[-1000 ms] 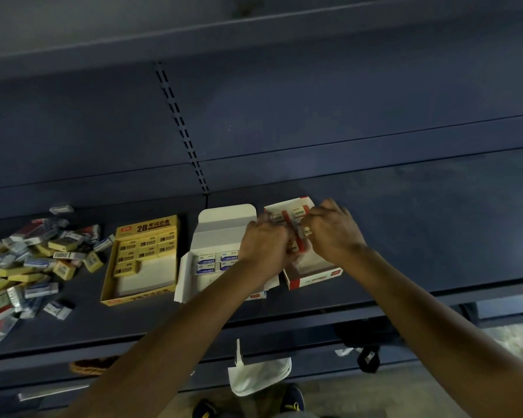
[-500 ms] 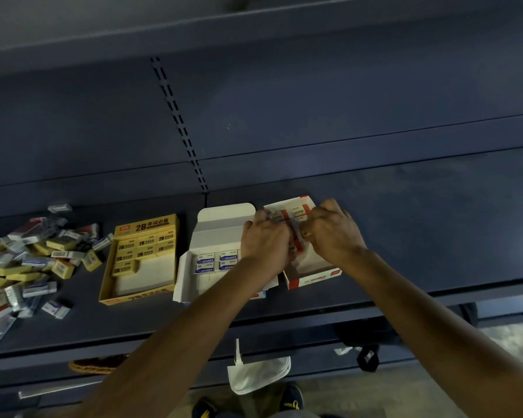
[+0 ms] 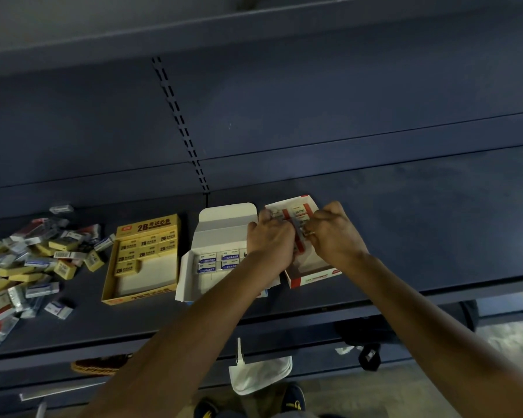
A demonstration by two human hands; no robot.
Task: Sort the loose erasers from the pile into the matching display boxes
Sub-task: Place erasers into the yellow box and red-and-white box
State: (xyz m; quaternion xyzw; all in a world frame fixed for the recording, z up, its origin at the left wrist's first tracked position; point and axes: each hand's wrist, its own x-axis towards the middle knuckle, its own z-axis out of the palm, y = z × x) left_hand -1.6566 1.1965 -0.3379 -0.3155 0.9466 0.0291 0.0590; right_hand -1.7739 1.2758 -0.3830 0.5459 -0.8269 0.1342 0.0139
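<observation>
**Head view.** Both hands meet over the red-and-white box [image 3: 313, 277], the rightmost of three open boxes set in a row on a dark shelf [image 3: 435, 224]. The left hand [image 3: 269, 239] and the right hand [image 3: 335, 236] have curled fingers. Together they grip a small bunch of red-striped erasers [image 3: 298, 241], held between them just above the far half of that box. How many erasers are in the bunch cannot be told.

Just to the left stands the white box [image 3: 224, 220] with its lid flap raised. It holds a few blue-labelled erasers [image 3: 207, 260] in rows, and the left forearm crosses its right part. Further left lies the yellow box [image 3: 145, 229], its far half filled with yellow erasers [image 3: 147, 245]. The loose pile [image 3: 27, 260] of mixed erasers lies at the shelf's left end, well apart from the hands.
</observation>
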